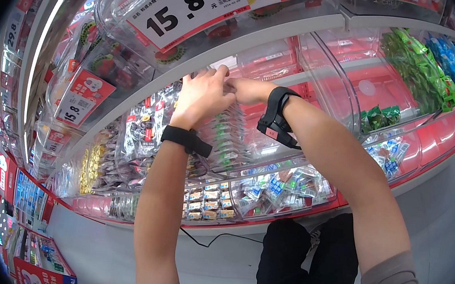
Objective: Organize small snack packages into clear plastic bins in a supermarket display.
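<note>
Both hands meet at the back of a clear bin (pixel 263 151) on the lower shelf. My left hand (pixel 203 95), with a black band on its wrist, has bent fingers over the packets. Close against it, my right hand (pixel 249 91) has curled fingers, partly hidden by the left; a black strap with a small device circles that wrist. Whatever lies between the fingers cannot be made out. Just below the hands stands a row of clear and green wrapped packets (pixel 228 137). Dark-wrapped snack packets (pixel 148 124) fill the space left of my left hand.
An upper shelf with a 15.8 price sign (pixel 177 15) overhangs the hands. Gold packets (pixel 90 165), small boxed snacks (pixel 209 201) and blue-white packets (pixel 284 185) occupy nearby bins. Green bags (pixel 424 69) hang over dividers at right. A black cable (pixel 210 241) crosses the floor.
</note>
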A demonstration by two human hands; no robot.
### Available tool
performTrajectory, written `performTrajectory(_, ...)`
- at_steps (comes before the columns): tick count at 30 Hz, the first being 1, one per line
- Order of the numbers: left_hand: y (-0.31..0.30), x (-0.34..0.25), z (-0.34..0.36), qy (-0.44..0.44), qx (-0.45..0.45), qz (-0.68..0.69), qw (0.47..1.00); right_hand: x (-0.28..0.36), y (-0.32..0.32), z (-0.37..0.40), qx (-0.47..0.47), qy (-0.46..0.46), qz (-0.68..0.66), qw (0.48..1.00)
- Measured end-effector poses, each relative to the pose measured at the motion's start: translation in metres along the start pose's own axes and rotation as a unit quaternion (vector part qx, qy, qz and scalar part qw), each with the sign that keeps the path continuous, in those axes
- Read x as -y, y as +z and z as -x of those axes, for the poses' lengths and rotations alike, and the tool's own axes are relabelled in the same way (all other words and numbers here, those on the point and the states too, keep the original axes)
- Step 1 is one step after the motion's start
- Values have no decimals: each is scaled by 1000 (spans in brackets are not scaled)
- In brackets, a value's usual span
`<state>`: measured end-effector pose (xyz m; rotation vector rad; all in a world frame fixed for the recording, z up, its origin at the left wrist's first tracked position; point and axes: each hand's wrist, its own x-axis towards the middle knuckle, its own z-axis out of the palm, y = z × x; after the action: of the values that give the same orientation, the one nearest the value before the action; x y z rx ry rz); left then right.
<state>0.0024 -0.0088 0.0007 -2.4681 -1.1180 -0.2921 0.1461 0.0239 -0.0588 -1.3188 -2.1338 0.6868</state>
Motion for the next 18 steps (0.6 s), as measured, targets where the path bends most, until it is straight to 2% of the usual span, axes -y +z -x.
performTrajectory(3, 3, 3, 0, 26, 1, 9, 1000, -12, 5, -2, -34, -100, -57, 993)
performTrajectory(6, -4, -1, -3, -10, 62, -7, 998, -3, 1, 10, -18, -57, -45, 997)
performTrajectory(9, 2, 2, -2, 6, 41, -10, 999, -5, -1, -8, 17, 74, 78, 994)
performTrajectory(10, -2, 1, -3, 1, 63, -15, 998, 8, -12, 6, -22, 83, 98, 992)
performTrajectory(13, 3, 3, -2, 17, 22, -15, 1000, 58, -38, 45, 47, 110, 225, 967)
performTrajectory(14, 2, 3, -2, 15, 24, -14, 999, 82, -44, 77, 50, 117, 226, 966)
performTrajectory(15, 1, 2, -1, 13, 33, -20, 999, 78, -34, 95, 32, 61, 265, 962)
performTrajectory(16, -2, 0, -1, 9, 42, -24, 999, 66, -16, 131, -163, -101, 261, 946)
performTrajectory(17, -5, -2, -1, 1, 48, -26, 998, 83, -6, 159, -191, -94, 285, 935)
performTrajectory(18, -5, -2, -2, -2, 60, -24, 998, 87, 6, 175, -180, -108, 284, 935)
